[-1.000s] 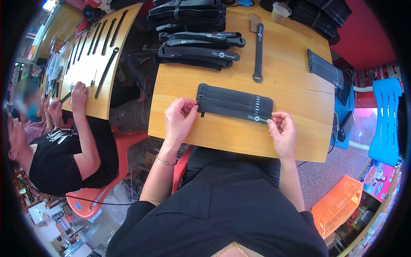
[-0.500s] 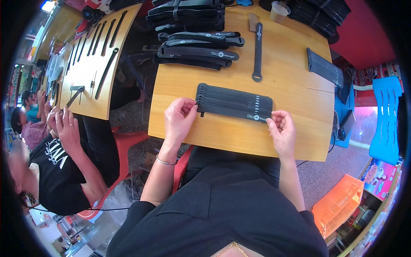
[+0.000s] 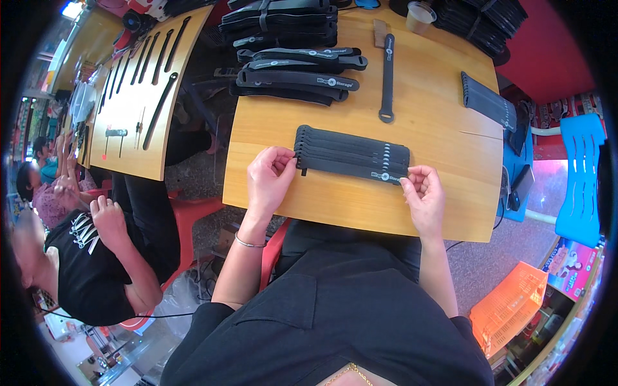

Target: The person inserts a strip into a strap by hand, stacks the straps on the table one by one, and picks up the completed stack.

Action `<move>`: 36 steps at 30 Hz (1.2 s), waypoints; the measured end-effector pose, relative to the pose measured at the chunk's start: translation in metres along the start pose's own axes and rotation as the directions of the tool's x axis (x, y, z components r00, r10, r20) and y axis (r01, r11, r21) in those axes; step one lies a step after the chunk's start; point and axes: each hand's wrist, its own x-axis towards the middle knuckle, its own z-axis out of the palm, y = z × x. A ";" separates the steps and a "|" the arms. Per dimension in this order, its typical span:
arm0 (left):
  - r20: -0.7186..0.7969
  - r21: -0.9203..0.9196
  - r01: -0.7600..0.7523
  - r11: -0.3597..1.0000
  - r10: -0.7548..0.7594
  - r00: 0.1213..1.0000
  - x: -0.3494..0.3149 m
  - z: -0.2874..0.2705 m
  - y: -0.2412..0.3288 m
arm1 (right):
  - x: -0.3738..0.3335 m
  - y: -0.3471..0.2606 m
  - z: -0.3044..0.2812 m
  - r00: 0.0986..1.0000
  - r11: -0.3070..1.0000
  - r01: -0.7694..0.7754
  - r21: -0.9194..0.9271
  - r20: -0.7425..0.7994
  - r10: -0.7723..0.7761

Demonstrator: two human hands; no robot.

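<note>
In front of me on the wooden table (image 3: 264, 128), a row of overlapping dark grey hook-and-loop straps (image 3: 351, 147) lies fanned, with slotted ends at the left. My left hand (image 3: 271, 179) pinches the left end of the nearest strap, where a small black tab sticks out. The thumb and fingers of my right hand (image 3: 423, 198) close on the same strap's right end, by its pale printed mark. Beyond the row lies a single strap (image 3: 387, 83), pointing away from me, with a brown piece (image 3: 380, 33) beside its far end.
Loose straps (image 3: 296, 78) and a banded stack (image 3: 283, 26) fill the far left. Another fanned row (image 3: 488, 103) sits at the right edge, with bundles (image 3: 479, 22) and a plastic cup (image 3: 420, 17) behind. An orange crate (image 3: 508, 309) stands right. A co-worker (image 3: 96, 257) sits left.
My hands and the strap row hold still. At the left table, the co-worker's hands have drawn back toward the body, and the dark strap they held now lies on that table.
</note>
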 end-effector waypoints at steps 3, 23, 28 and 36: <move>0.001 0.012 0.001 1.000 -0.001 1.000 0.000 0.000 0.001 | 0.000 0.002 0.000 1.000 1.000 0.002 -0.012 -0.004 -0.002; 0.015 0.023 -0.014 1.000 0.014 1.000 0.001 -0.001 0.001 | 0.001 0.000 0.001 1.000 0.998 0.020 -0.064 -0.004 -0.020; 0.021 0.055 -0.032 0.998 0.031 0.999 0.002 -0.002 0.002 | 0.003 0.002 0.002 1.000 0.998 0.026 -0.054 -0.008 -0.027; 0.041 0.044 -0.005 0.999 0.003 0.999 0.003 0.001 0.001 | 0.001 0.001 0.000 1.000 0.994 0.012 -0.113 -0.018 -0.014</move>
